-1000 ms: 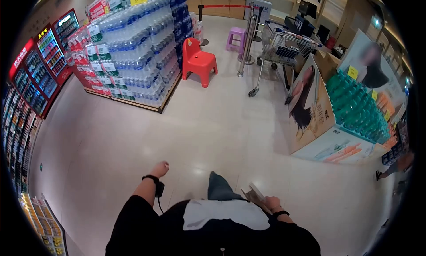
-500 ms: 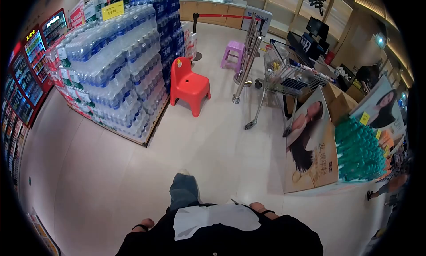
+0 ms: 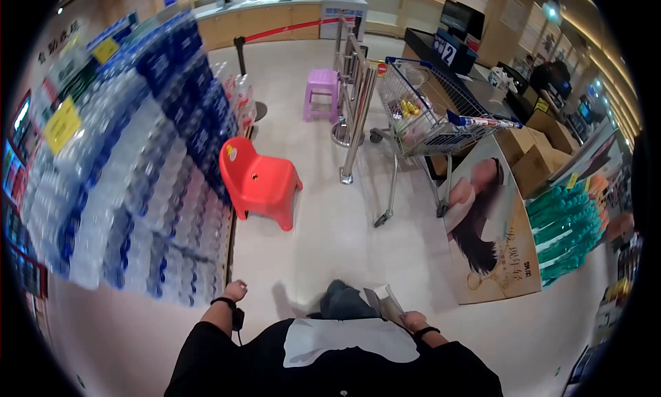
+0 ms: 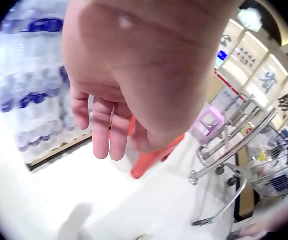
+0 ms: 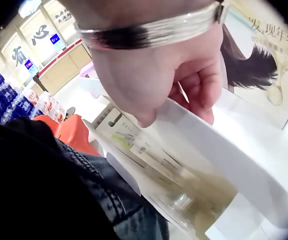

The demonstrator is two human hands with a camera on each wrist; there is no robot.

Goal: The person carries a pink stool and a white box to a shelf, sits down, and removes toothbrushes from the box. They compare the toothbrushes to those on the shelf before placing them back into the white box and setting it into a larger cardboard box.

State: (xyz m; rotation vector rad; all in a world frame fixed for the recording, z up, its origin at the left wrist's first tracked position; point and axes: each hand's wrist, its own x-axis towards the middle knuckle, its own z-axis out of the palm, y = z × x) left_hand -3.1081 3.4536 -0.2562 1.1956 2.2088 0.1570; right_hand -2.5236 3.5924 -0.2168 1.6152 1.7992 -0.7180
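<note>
Roomy floor (image 3: pixel 317 249) beside pallet edge (image 4: pixel 59 153); left hand (image 3: pixel 236 291) loose, right hand (image 3: pixel 414 320) gripping box rim (image 5: pixel 224 150).

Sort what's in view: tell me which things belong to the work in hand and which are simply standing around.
In use:
- open white box, its wall pinched by the right hand
- small packages inside it

Just around:
- red chair
- purple stool
- shopping cart
- stacked bottles
- cardboard display
</note>
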